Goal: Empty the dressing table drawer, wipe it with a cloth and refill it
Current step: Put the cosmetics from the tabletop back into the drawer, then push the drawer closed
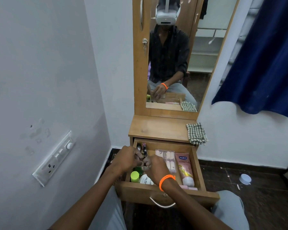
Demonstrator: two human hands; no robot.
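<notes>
Two hands down in the open drawer (pixel 195 165), over its left half. Left hand (pixel 126 159) at about 10 o'clock of the drawer's middle, fingers curled inward; right hand (pixel 154 168), orange band (pixel 166 181) on the wrist, just beside it at 9 o'clock, fingers likewise curled. Knuckles nearly touching. Whether either one actually pinches a small bottle — cannot tell, the fingertips being hidden behind the knuckles.

Still loaded, by the look of it: small dark bottles (pixel 144 147) upright at 11 o'clock, a green-capped bottle (pixel 134 176) and a white jar (pixel 145 179) at 7 o'clock against the front wall, a clear tray of pale tubes (pixel 166 159) at centre, a pink Vaseline tube (pixel 184 168) lying at 3 o'clock, cap toward the front. Checked cloth (pixel 196 133) folded on the tabletop (pixel 156 128) at 1 o'clock from the drawer, hanging a little over the right edge, untouched. Nothing from the drawer yet set out on the tabletop.

Probably the emptying step, near its start, though a finished refill would look much the same. Next, most likely: close round the small bottles, lift clear without toppling their neighbours, set down on the bare tabletop left of the cloth. Tray best lifted level, as one piece.
</notes>
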